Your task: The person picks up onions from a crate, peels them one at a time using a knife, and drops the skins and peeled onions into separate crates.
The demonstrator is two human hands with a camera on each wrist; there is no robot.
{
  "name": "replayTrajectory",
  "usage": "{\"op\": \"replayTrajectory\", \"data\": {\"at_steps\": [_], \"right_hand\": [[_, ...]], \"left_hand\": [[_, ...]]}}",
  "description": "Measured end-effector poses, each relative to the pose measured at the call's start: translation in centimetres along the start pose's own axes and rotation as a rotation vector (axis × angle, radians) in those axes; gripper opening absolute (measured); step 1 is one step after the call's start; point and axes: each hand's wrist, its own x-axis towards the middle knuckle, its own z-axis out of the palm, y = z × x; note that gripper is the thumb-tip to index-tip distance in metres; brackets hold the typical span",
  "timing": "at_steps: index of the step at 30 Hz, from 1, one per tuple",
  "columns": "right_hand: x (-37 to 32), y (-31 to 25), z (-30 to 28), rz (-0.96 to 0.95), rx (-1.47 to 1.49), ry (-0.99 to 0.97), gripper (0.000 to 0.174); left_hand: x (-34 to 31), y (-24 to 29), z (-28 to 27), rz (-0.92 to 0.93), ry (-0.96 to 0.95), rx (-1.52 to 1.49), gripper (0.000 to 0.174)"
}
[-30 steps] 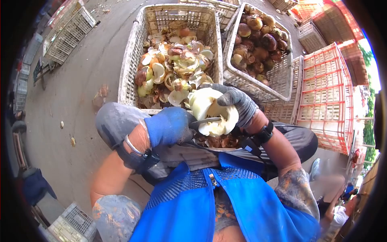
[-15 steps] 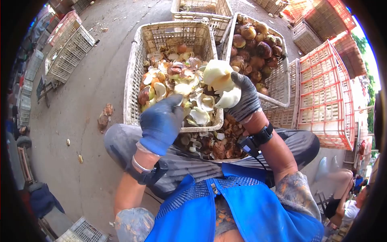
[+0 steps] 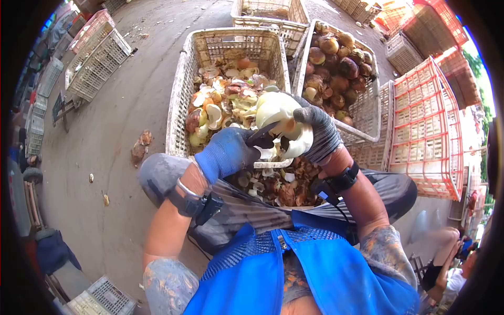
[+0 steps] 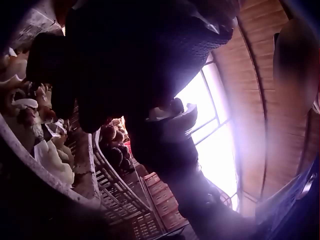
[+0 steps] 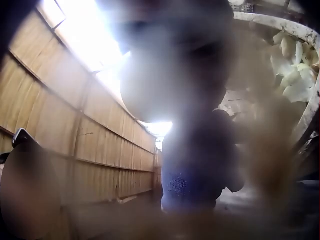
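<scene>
My left hand (image 3: 226, 152), in a blue glove with dark fingers, grips a knife whose dark blade (image 3: 264, 134) lies against a large pale peeled onion (image 3: 275, 107). In a dark grey glove, my right hand (image 3: 321, 131) holds that onion from its right side. A gap opens low in the onion, between its rounded top and a pale flap. Below both hands are a crate of peelings (image 3: 177, 105) and a pile of brown skins (image 3: 286, 191). Both wrist views are dark or blurred, with the left glove (image 5: 190, 185) showing blue in the right wrist view.
Unpeeled brown and purple onions (image 3: 338, 81) fill part of a tilted crate (image 3: 362, 123) at the right. Another crate (image 3: 273, 26) stands behind. Red-netted crates (image 3: 428, 128) are stacked farther right. Scraps (image 3: 142, 147) lie on the floor, and a seated person (image 3: 446, 273) is at lower right.
The blade was inside the onion's opening, then my left hand drew away left over the peelings crate. Now it is back at the onion, which my right hand has kept holding.
</scene>
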Motion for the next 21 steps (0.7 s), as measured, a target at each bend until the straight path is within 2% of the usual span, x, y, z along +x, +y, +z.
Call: {"op": "replayTrajectory", "data": {"at_steps": [1, 2, 3, 5, 7, 8, 10, 11, 13, 14, 15, 16, 17, 19, 20, 21], "right_hand": [[0.7, 0.0, -0.4, -0.005, -0.006, -0.016, 0.068], [1.5, -0.1, -0.8, -0.025, -0.029, 0.015, 0.068], [2.6, -0.3, -1.9, -0.036, -0.042, -0.045, 0.065], [4.1, -1.2, -3.6, -0.046, -0.004, -0.007, 0.062], [5.0, -2.2, -4.8, -0.134, -0.014, 0.146, 0.057], [4.6, -2.6, -5.8, -0.138, 0.055, 0.151, 0.056], [3.4, -3.5, -6.2, -0.160, 0.100, 0.108, 0.055], [2.3, -3.7, -6.2, -0.142, 0.152, 0.154, 0.053], [0.0, -4.7, -6.1, -0.287, 0.148, 0.157, 0.052], [-2.1, -6.7, -5.2, -0.364, 0.026, 0.234, 0.052], [-3.7, -8.7, -5.2, -0.526, -0.056, 0.272, 0.052], [-6.3, -11.4, -4.2, -0.665, -0.181, 0.422, 0.051], [-9.2, -14.3, -3.1, -0.788, -0.301, 0.560, 0.051], [-14.5, -22.2, -5.9, -1.099, -0.577, 0.653, 0.042], [-17.3, -25.5, -6.8, -1.206, -0.984, 0.958, 0.040], [-19.9, -30.2, -9.0, -1.212, -1.449, 1.192, 0.041]], "left_hand": [[0.0, 0.2, -0.6, 0.002, 0.005, 0.003, 0.038], [-0.2, 0.5, -1.3, -0.083, -0.131, -0.100, 0.038], [-0.7, 1.5, -2.0, -0.168, -0.268, -0.205, 0.039], [-1.6, 1.6, -2.8, -0.112, -0.285, -0.297, 0.040], [-1.2, -0.4, -3.5, -0.148, -0.271, -0.422, 0.047], [-0.8, -1.2, -3.1, -0.177, -0.069, -0.395, 0.034], [1.0, -5.8, -2.6, 0.032, 0.479, 1.042, 0.017], [1.3, -5.7, -2.8, -0.029, 0.440, 0.986, 0.017], [1.8, -5.7, -2.3, -0.027, 0.512, 0.703, 0.029], [1.5, -5.2, -2.0, 0.147, 0.554, 0.733, 0.034], [2.1, -6.3, -1.8, 0.167, 0.587, 0.763, 0.035], [2.2, -5.4, -1.6, 0.124, 0.556, 0.704, 0.035], [2.8, -6.7, -1.6, 0.108, 0.551, 0.619, 0.035], [3.0, -6.9, -1.7, 0.004, 0.469, 0.525, 0.033], [2.9, -6.6, -1.6, 0.004, 0.461, 0.504, 0.033], [2.7, -6.2, -1.6, -0.026, 0.460, 0.491, 0.033]]}}
